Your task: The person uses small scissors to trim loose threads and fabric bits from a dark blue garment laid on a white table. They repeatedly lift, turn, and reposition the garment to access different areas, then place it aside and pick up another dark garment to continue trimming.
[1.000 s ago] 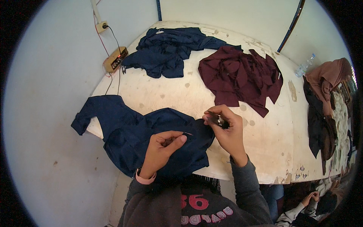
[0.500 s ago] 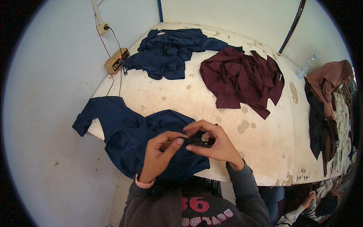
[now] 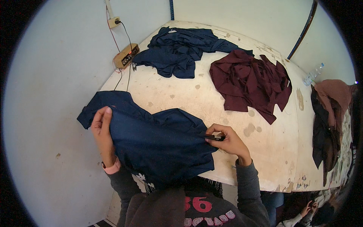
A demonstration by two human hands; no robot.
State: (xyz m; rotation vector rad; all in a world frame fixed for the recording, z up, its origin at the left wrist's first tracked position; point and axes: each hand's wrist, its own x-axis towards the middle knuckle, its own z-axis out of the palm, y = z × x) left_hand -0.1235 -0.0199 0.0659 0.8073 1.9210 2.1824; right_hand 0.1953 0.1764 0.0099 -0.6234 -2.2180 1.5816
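A navy garment (image 3: 159, 140) is spread over the table's near edge, with a sleeve-like part reaching to the left. My left hand (image 3: 102, 126) pinches its cloth near the left end between thumb and fingers. At the garment's right end, my right hand (image 3: 228, 142) is closed around a small black tool (image 3: 214, 137) that looks like thread snips. The tool's tip points left, against the cloth. Whether these fingers also grip the fabric is hidden.
Another navy garment (image 3: 177, 49) and a maroon garment (image 3: 249, 81) lie crumpled farther back on the pale table (image 3: 181, 94). A corded beige box (image 3: 126, 56) stands by the left wall. A plastic bottle (image 3: 314, 73) and brown cloth (image 3: 334, 98) are at right. Another person's hands (image 3: 308, 208) show lower right.
My hands were together over the garment; now they are apart. The left has moved left and taken up cloth, stretching the garment flatter. The right keeps the black tool.
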